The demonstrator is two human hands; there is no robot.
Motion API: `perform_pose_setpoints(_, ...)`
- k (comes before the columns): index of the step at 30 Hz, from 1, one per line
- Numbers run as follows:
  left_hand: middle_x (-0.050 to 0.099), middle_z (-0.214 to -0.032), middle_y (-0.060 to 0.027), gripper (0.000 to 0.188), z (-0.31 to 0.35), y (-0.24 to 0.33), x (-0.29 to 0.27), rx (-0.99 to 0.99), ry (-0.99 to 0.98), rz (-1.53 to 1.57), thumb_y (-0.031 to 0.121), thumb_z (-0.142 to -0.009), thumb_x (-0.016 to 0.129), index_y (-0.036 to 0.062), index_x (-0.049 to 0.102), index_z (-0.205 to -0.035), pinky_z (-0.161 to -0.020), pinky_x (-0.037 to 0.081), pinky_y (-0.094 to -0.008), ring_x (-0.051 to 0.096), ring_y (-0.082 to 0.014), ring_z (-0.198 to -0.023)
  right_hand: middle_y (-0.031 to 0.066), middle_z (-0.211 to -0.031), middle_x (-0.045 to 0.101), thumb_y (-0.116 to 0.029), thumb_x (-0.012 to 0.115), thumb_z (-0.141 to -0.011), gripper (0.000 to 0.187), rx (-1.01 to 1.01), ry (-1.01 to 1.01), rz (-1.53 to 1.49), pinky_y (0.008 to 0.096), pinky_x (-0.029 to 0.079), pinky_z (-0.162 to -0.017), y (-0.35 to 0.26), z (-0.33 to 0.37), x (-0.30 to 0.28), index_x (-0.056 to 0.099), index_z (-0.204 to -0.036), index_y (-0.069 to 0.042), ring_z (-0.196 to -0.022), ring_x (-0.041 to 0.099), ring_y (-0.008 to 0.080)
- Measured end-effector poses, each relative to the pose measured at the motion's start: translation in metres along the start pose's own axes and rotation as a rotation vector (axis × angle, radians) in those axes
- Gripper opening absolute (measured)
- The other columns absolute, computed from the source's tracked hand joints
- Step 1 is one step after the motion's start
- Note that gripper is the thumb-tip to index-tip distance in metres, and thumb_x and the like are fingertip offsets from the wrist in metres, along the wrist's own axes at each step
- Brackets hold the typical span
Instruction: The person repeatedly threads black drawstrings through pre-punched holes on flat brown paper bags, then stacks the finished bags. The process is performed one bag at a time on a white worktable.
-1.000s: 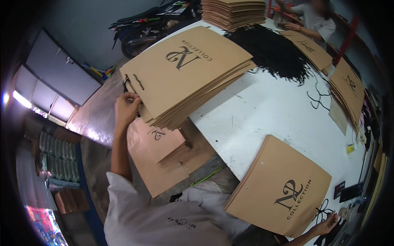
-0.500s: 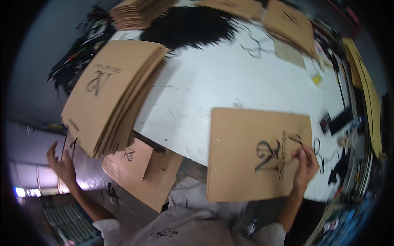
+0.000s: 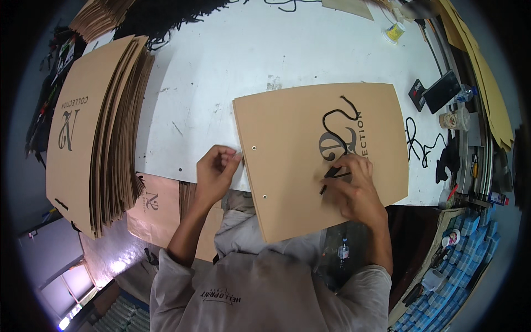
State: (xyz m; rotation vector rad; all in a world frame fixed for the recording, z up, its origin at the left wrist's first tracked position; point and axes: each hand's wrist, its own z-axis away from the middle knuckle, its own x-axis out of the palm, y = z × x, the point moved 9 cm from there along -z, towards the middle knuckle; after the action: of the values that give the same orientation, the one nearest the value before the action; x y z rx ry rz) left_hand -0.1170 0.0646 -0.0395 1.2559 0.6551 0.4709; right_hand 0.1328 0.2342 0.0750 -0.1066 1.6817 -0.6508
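On the white table (image 3: 232, 61), overhanging its near edge, lies a flat kraft-brown paper bag (image 3: 298, 160) with a dark printed emblem and two small punched holes along its left edge. At that edge the left hand (image 3: 214, 172) has thumb and fingertips pressed together in a pinch near the upper hole. The right hand (image 3: 354, 191) rests on the bag's face, fingers curled and pinching the stiff tip of a black cord (image 3: 336, 138), whose free length snakes in a loose curve across the emblem. As a judgement, the overhang is the risk: weight from either hand near the table edge could tip or crease the bag, and the slack cord could kink or snag before its tip meets a hole. Matte, smooth card bends slightly at the corners; the cord looks braided and soft, with a hardened end. To the left stands a tall stack (image 3: 91, 133) of identical bags, edges fanned. More cords (image 3: 417, 145) lie loose to the right, near a dark phone (image 3: 441, 91).
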Motion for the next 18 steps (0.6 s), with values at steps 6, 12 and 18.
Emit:
perform_pose_setpoints(6,0.065,-0.082,-0.0011,0.018,-0.003,-0.007,0.021,-0.052,-0.017,0.151,0.004,-0.095,0.074,-0.0052,0.065,-0.106,-0.062,0.048,-0.0196,0.058,-0.0034,-0.070,0.0136,-0.109,0.062,0.004,0.076,-0.078,0.024,-0.025,0.111,-0.094,0.0458,0.046,-0.097,0.003,-0.011,0.034,0.074,-0.101,-0.004,-0.106,0.062,0.0321)
perform_pose_setpoints(12,0.067,-0.092,-0.0043,0.032,0.000,-0.004,0.030,-0.029,-0.058,0.285,-0.003,-0.094,0.070,-0.0074,0.061,-0.124,-0.063,0.049,-0.0189,0.062,-0.0045,-0.072,0.0125,-0.092,0.065,0.004,0.071,-0.090,0.012,-0.057,0.278,-0.508,0.0295,0.050,-0.060,-0.024,-0.083,0.048,0.072,-0.102,0.001,-0.071,0.065,0.0228)
perform_pose_setpoints(18,0.070,-0.116,-0.0116,0.040,-0.005,0.011,0.038,-0.048,-0.206,0.437,-0.008,-0.097,0.062,-0.0073,0.055,-0.137,-0.072,0.055,-0.0226,0.069,-0.0101,-0.091,0.0112,-0.094,0.067,0.004,0.068,-0.092,0.013,0.011,0.168,-0.663,0.0295,0.052,-0.066,-0.032,-0.110,0.068,0.071,-0.104,0.001,-0.075,0.066,0.0182)
